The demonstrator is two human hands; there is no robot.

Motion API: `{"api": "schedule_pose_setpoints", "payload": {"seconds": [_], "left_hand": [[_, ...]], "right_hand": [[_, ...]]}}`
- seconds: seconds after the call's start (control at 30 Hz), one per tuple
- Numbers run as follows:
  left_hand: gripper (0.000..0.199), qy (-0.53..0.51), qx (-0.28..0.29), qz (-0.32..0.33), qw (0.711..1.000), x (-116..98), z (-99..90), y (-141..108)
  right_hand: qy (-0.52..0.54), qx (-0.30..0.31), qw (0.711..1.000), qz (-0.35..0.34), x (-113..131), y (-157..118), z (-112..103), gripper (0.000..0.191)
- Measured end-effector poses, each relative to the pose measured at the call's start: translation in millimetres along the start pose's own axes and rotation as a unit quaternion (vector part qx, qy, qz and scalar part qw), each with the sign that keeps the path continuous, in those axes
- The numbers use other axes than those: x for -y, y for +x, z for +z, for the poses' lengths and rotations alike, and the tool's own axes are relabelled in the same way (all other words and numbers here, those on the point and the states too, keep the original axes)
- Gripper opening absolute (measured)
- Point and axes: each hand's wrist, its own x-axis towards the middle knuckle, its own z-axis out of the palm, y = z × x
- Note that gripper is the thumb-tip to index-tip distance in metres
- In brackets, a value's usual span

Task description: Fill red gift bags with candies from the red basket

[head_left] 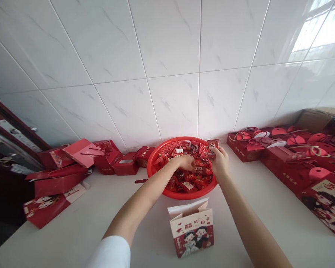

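Observation:
A red plastic basket (181,195) full of red-wrapped candies (188,186) stands against the tiled wall. My left hand (186,163) reaches into it, fingers curled down among the wrappers; what they pinch, if anything, is hidden. Over the basket's right rim, my right hand (220,160) is closed on a small red candy packet (213,143). In front of the basket, between my forearms, a red and cream paper gift box (192,232) stands upright with its top flaps open. A cartoon couple is printed on its front.
Unfilled-looking red boxes (78,160) lie piled on the white tabletop (106,212) at left. Several closed red gift boxes with handles (284,163) crowd the right side, near a brown cardboard carton (314,121). A dark door (16,123) borders the left.

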Motion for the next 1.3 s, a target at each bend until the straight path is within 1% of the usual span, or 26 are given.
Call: {"api": "schedule_pose_setpoints", "payload": {"seconds": [0.03,0.13,0.17,0.2,0.23,0.33,0.37,0.6,0.7,0.87,0.9,0.97,1.03,1.1,1.13,1.2,1.27,1.3], "left_hand": [[0.021,0.006,-0.012,0.017,1.000,1.1,2.8,2.7],[0.053,0.041,-0.048,0.074,0.995,1.1,11.4,10.1],[0.059,0.059,-0.056,0.090,0.993,-0.2,13.8,12.0],[0.060,0.076,-0.059,0.099,0.990,-1.9,15.8,13.5],[0.054,0.086,-0.059,0.099,0.990,-3.7,17.1,14.5],[0.027,0.077,-0.075,0.087,0.990,-6.7,16.9,15.0],[0.023,0.066,-0.084,0.080,0.991,-6.1,15.6,14.6],[0.027,0.019,-0.128,0.036,0.991,7.4,7.5,11.0],[0.031,0.025,-0.148,0.006,0.989,5.0,7.7,9.6],[0.041,0.060,-0.217,-0.056,0.973,-3.5,6.8,6.6],[0.040,0.061,-0.230,-0.064,0.969,-4.0,6.3,5.9],[0.030,0.056,-0.241,-0.060,0.967,-3.1,5.4,4.9],[0.015,0.046,-0.225,-0.029,0.973,-0.4,5.1,4.9],[0.009,0.026,-0.178,0.022,0.983,2.8,5.8,6.3],[0.011,0.015,-0.147,0.049,0.988,4.3,6.5,7.6],[0.023,-0.003,-0.093,0.093,0.991,6.2,8.4,10.6],[0.036,-0.009,-0.061,0.113,0.992,6.1,10.2,13.4],[0.039,-0.007,-0.055,0.112,0.992,5.4,10.8,14.3]], "right_hand": [[0.001,0.000,1.000,-0.002,-0.2,0.0,0.0,0.023],[0.007,0.005,1.000,-0.005,-0.6,-0.2,-0.1,0.024],[0.008,0.006,1.000,-0.005,-0.7,0.0,-0.3,0.024],[0.008,0.005,1.000,-0.004,-0.9,0.3,-0.6,0.024],[0.005,0.004,1.000,-0.003,-1.2,0.7,-0.9,0.024],[-0.004,0.005,1.000,-0.002,-1.4,1.6,-1.6,0.025],[-0.006,0.008,1.000,-0.002,-1.2,1.5,-1.7,0.025],[-0.006,0.010,1.000,0.000,2.2,-2.4,0.3,0.021],[-0.011,0.016,1.000,-0.008,1.9,-2.1,0.1,0.022],[-0.004,0.022,1.000,-0.012,-1.0,0.3,-0.9,0.027],[-0.004,0.023,1.000,-0.012,-1.6,0.7,-1.1,0.027],[-0.005,0.023,1.000,-0.015,-2.5,1.4,-1.6,0.028],[-0.006,0.023,1.000,-0.018,-3.0,1.9,-2.3,0.029],[-0.009,0.026,0.999,-0.018,-3.1,2.3,-2.9,0.029],[-0.011,0.028,0.999,-0.018,-3.1,2.5,-3.2,0.028],[-0.013,0.032,0.999,-0.020,-2.9,2.9,-3.5,0.027],[-0.016,0.032,0.999,-0.019,-2.7,3.2,-3.7,0.026],[-0.016,0.032,0.999,-0.018,-2.7,3.3,-3.8,0.026]]}}
